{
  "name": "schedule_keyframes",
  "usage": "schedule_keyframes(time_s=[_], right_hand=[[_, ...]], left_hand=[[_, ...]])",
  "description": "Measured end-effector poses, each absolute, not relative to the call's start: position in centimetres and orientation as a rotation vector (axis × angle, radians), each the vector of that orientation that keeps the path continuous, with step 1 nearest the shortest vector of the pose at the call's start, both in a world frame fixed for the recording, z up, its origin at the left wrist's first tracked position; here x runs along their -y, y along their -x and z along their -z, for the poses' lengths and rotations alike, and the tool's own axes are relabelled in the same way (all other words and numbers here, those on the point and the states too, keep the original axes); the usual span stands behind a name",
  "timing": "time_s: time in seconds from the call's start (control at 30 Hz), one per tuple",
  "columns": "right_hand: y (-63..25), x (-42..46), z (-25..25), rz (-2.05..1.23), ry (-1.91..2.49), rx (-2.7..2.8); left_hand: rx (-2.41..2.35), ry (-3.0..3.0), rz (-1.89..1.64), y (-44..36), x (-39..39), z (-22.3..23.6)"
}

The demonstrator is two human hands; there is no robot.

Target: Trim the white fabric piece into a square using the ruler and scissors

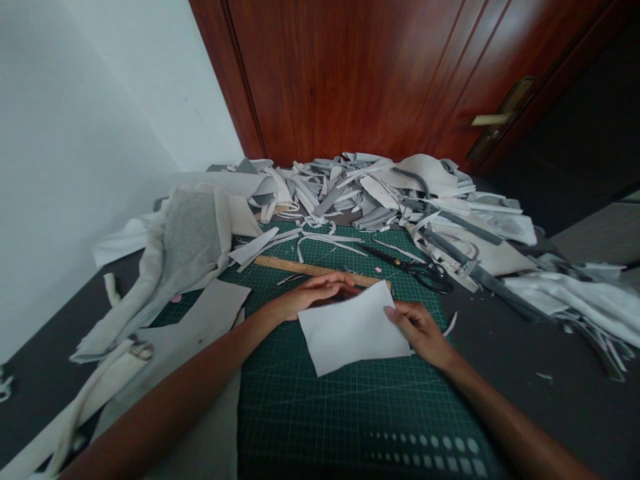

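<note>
A reddish wooden door (pixel 340 80) (brassy handle (pixel 493 120)) adjoins a white wall (pixel 100 87).

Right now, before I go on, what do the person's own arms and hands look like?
The left forearm and right forearm show no sleeves. The left hand and right hand are ungloved. No watch or bracelet shows; some fingers are hidden.

One left hand (pixel 320 292), one right hand (pixel 419 325) and one white sheet (pixel 354 333) are above one mat (pixel 300 413). On or beside it lie one ruler (pixel 305 268), one pair of scissors (pixel 411 265) and two pink bits (pixel 379 270); beyond it, one door (pixel 340 73) and uncountable scraps (pixel 345 190).
</note>
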State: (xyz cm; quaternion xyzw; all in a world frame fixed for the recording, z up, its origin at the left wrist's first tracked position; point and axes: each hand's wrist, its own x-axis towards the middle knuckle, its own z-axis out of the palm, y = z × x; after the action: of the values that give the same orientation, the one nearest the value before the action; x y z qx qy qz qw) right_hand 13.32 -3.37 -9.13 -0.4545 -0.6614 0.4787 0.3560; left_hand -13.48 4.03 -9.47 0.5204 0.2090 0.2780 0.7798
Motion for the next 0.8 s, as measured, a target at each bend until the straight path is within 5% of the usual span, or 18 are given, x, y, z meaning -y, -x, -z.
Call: schedule_keyframes(time_s=[0.47, 0.8], right_hand=[[-15.0, 3.4, 9.6, -1.297, 1.076, 1.585], [-14.5, 5.3, 8.4, -1.756, 1.189, 1.622]], left_hand=[[-0.761, -1.332, -0.367, 14.5, -4.1, 10.3], [-0.418, -1.539, 0.110, 13.9, -2.0, 2.3]])
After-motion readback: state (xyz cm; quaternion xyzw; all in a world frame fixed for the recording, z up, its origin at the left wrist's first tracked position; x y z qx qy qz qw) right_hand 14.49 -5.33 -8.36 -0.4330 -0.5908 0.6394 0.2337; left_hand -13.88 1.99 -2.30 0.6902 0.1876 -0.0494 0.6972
